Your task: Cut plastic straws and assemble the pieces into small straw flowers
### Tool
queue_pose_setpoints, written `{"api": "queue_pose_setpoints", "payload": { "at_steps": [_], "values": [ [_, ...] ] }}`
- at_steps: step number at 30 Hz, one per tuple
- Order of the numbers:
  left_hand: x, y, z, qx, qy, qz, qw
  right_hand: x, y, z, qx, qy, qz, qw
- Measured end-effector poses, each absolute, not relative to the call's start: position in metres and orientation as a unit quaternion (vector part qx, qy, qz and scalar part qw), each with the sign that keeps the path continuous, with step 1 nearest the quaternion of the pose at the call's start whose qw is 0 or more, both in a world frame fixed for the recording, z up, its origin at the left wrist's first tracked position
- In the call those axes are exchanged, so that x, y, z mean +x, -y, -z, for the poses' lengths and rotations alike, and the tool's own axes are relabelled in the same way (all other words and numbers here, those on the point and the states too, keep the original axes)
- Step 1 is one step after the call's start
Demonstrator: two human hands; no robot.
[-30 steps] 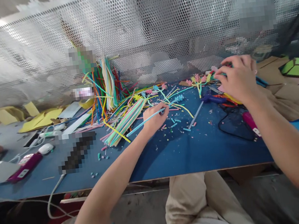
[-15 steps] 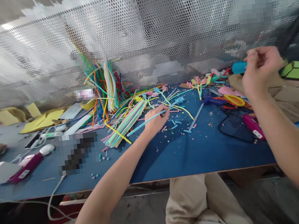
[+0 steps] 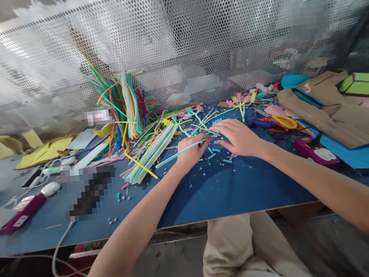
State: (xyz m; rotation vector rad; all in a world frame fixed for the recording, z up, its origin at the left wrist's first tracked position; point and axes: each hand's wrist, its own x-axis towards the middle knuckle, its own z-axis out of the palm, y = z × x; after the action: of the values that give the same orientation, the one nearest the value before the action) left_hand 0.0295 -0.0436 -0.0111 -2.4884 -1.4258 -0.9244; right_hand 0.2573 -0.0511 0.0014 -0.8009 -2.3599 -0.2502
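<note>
over the blue table (image 3: 210,193), my left hand (image 3: 190,149) pinches a light blue straw (image 3: 176,153), its length slanting down-left; my right hand (image 3: 237,137) lies open, palm down, beside it.

straw (image 3: 179,150): smooth plastic | table (image 3: 230,191): matt blue | screen (image 3: 173,37): perforated metal

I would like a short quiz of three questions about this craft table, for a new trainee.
1. True or false: the left hand pinches a light blue straw.
2. What does the right hand rest over? A) the yellow-handled scissors B) cut straw pieces on the blue tabletop C) the white mouse
3. Fill in: behind the table stands a perforated ____ screen.

Key: 1 true; 2 B; 3 metal.
</note>
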Motion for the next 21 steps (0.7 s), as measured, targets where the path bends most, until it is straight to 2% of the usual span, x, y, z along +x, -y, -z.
{"api": "queue_pose_setpoints", "payload": {
  "at_steps": [4,12,16,21],
  "values": [
    [0.031,0.041,0.015,-0.836,0.450,0.310,0.051,0.269,0.036,0.005,-0.283,0.921,0.039,0.264],
    [0.036,0.043,0.018,-0.837,0.438,0.326,0.040,0.267,0.033,0.015,-0.318,0.904,-0.019,0.284],
    [0.037,0.047,0.016,-0.826,0.444,0.346,0.021,0.268,0.035,0.012,-0.319,0.908,-0.035,0.269],
    [0.030,0.051,0.008,-0.801,0.390,0.452,0.050,0.267,0.037,0.010,-0.317,0.902,-0.049,0.287]
  ]
}}
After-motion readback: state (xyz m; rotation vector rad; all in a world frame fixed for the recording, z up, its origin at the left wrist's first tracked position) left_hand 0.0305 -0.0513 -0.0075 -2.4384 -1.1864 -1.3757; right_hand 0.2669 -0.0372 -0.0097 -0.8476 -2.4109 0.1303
